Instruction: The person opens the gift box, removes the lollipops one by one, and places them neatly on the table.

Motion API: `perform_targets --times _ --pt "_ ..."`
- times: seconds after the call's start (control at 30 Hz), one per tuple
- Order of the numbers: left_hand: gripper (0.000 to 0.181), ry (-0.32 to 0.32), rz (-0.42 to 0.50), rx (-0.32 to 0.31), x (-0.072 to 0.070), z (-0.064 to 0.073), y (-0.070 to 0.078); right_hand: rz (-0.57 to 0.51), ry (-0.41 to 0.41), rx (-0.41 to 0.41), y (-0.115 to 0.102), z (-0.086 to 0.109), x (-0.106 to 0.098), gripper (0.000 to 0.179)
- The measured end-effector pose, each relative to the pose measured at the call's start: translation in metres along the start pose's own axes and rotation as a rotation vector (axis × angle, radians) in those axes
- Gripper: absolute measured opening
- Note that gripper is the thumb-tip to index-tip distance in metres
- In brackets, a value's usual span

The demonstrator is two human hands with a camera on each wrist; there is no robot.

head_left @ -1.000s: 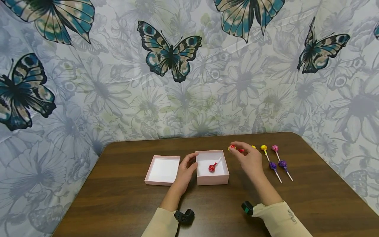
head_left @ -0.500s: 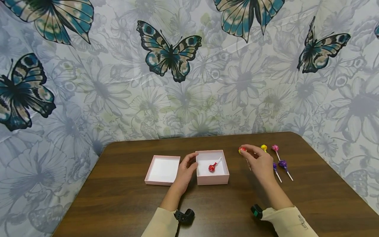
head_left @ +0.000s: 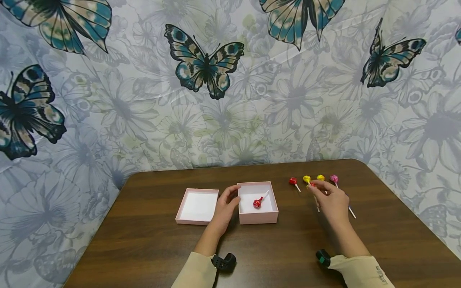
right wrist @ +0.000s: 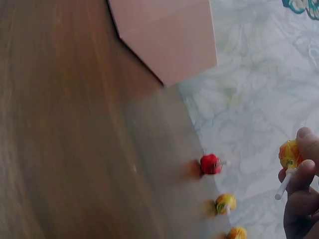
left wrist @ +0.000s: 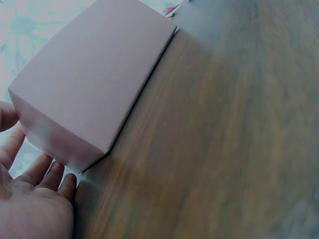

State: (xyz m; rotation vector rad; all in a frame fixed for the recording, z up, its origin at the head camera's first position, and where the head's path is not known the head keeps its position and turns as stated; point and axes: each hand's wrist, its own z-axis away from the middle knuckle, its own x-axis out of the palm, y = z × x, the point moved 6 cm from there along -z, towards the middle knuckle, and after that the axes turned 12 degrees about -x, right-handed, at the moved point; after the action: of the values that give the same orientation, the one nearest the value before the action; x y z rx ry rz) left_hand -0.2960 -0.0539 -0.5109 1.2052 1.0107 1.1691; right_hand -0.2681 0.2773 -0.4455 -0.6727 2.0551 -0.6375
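Observation:
My left hand [head_left: 224, 209] rests its fingertips against the left side of a small pink box [head_left: 258, 218]. One red lollipop [head_left: 257, 203] lies inside that box, its white stick toward the back right corner. Over the right part of the table, my right hand [head_left: 334, 203] pinches a lollipop [right wrist: 289, 154] with a yellow-orange wrapper between thumb and fingers; its white stick points down. Just beyond this hand lie a red lollipop [head_left: 293, 181], two yellow ones and a pink lollipop [head_left: 334, 178]. The purple ones are mostly hidden behind the hand.
A shallow pink box lid [head_left: 197, 221] with a white inside lies left of my left hand. Everything stands on a brown wooden table [head_left: 144, 248]. Behind its far edge hangs a butterfly-print cloth [head_left: 126, 120].
My right hand has moved right with the pinched lollipop, away from the box. The red lollipop on the table is now uncovered, and the purple ones are mostly covered. My left hand stays put.

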Motion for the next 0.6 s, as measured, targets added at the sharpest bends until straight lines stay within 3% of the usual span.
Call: perform_targets --times 0.23,0.33,0.6 --pt "0.041 -0.001 0.003 -0.004 -0.001 0.001 -0.001 0.123 0.019 -0.062 0.011 0.0 -0.001 0.021" --pt "0.041 0.003 0.005 -0.001 -0.001 0.001 -0.001 0.176 -0.022 -0.089 0.014 0.001 0.002 0.022" --pt "0.041 -0.006 0.005 0.009 -0.001 0.001 -0.001 0.261 -0.142 -0.061 0.021 0.003 0.004 0.029"
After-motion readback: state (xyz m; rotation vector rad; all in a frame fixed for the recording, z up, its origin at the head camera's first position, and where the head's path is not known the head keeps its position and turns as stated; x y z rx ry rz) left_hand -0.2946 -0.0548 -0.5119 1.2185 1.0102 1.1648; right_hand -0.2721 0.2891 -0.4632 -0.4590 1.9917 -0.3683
